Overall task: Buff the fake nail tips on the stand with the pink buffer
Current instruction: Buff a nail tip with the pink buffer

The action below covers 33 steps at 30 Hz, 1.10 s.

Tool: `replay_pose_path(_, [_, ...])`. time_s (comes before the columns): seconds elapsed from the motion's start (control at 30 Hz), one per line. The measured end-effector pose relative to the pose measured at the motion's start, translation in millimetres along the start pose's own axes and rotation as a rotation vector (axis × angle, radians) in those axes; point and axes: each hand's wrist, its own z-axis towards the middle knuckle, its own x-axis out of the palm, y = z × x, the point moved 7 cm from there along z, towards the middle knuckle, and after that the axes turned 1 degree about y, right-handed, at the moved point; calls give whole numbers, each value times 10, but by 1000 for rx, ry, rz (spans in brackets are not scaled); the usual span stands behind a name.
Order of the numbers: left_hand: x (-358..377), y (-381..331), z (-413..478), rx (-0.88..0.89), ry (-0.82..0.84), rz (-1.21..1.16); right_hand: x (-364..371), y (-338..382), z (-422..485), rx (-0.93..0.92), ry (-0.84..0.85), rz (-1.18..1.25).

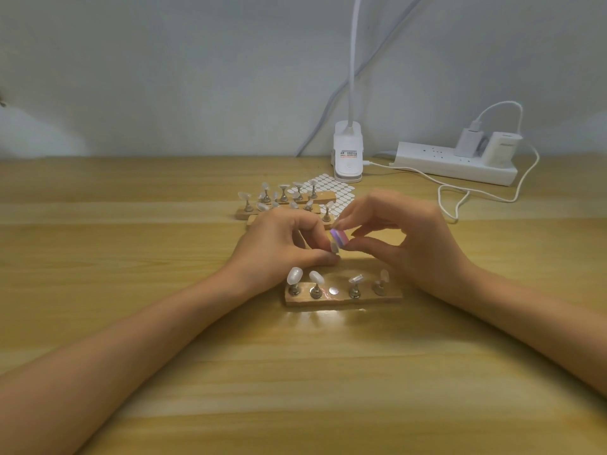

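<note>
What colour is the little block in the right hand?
The buffer is pink with a purple edge; head view.

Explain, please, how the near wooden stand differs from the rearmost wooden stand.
The near stand has a bare metal disc in its middle slot; the rearmost stand looks full. The near stand lies square to the viewer; the rearmost stand slants, right end farther back. Both are wooden bars with metal holders carrying pale nail tips.
</note>
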Motion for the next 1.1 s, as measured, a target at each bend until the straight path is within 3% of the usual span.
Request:
replay_pose_path(0.47, [-4,17,3,-3,-6,-18,-2,-7,-1,-11,4,-41])
replay_pose_path(0.57, [-1,24,8,-3,-7,-10,21,86,-22,-147,3,-111])
replay_pose_path(0.7, [-5,40,10,-6,-13,-23,51,-34,2,-25,42,-84])
replay_pose_path(0.83, [-10,35,7,-2,-13,-10,44,24,-3,-92,21,-77])
replay_pose_path(1.1, [-14,26,3,-4,-15,-23,40,-36,15,-14,42,-24])
